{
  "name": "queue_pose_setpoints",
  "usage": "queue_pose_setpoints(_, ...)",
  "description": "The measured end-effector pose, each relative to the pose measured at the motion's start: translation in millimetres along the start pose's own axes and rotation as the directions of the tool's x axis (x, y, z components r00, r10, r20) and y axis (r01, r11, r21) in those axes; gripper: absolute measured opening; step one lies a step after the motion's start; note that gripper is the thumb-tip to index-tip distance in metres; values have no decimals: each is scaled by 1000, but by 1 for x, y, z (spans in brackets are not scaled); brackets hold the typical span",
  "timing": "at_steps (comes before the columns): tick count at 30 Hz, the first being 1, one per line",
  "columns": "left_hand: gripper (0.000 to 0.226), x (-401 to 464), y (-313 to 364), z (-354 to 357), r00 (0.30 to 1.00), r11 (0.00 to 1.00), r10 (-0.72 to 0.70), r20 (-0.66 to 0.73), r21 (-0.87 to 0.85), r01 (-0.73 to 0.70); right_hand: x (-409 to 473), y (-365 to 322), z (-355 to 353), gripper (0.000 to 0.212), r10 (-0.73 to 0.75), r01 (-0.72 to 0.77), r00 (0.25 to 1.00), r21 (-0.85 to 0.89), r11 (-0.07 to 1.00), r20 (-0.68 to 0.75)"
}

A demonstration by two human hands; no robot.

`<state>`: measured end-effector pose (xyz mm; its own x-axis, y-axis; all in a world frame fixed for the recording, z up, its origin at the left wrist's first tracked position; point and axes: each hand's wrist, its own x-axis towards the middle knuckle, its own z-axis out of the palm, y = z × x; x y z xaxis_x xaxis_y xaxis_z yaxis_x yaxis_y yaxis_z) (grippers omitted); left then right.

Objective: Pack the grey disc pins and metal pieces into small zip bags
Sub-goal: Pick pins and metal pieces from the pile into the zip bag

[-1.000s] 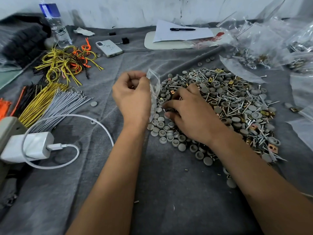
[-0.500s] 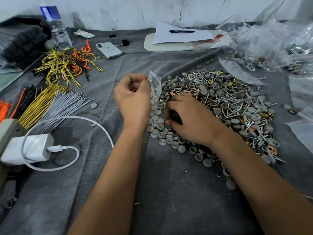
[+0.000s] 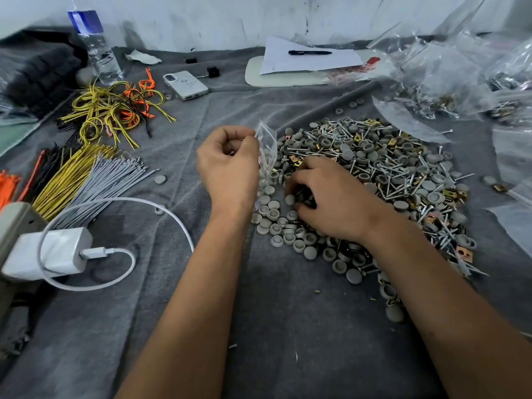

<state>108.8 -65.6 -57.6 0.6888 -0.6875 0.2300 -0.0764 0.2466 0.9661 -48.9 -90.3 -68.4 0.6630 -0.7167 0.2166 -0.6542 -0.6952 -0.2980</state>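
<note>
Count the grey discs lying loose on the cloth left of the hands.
2: one grey disc beside the grey tie bundle's tips, one against the white cable. Others may hide under the wires.

Grey cloth (image 3: 288,326) bears pile of disc pins and screws (image 3: 388,180), wire bundles (image 3: 86,174), charger (image 3: 49,253), phone (image 3: 185,84)

Grey disc pins (image 3: 348,154), yellow wires (image 3: 72,174), orange ties (image 3: 7,187), white charger (image 3: 54,251)
</note>
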Motion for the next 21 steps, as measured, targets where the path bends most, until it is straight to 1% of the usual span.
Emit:
queue_pose_setpoints(6,14,0,-1,0,1000,1000,-12,13,9,12,0,-4,3,26,20,-22,999,-68,997,-27)
queue_pose_setpoints(9,12,0,-2,0,1000,1000,-21,16,13,20,-1,-7,2,32,53,-55,997,-42,998,-59)
queue_pose_setpoints(11,12,0,-1,0,1000,1000,-21,17,16,21,-2,-9,0,34,57,-60,994,-19,998,-96)
queue_pose_setpoints(15,13,-2,1,0,999,1000,-21,28,14,20,-2,-11,-3,24,77,-79,982,-2,997,-171)
queue_pose_setpoints(17,14,-2,1,0,999,1000,-25,35,13,24,-3,-9,-5,19,104,-99,966,32,995,-236)
queue_pose_setpoints(21,14,-3,0,0,999,1000,-22,47,22,21,-4,1,-8,19,171,-149,919,88,985,-355)
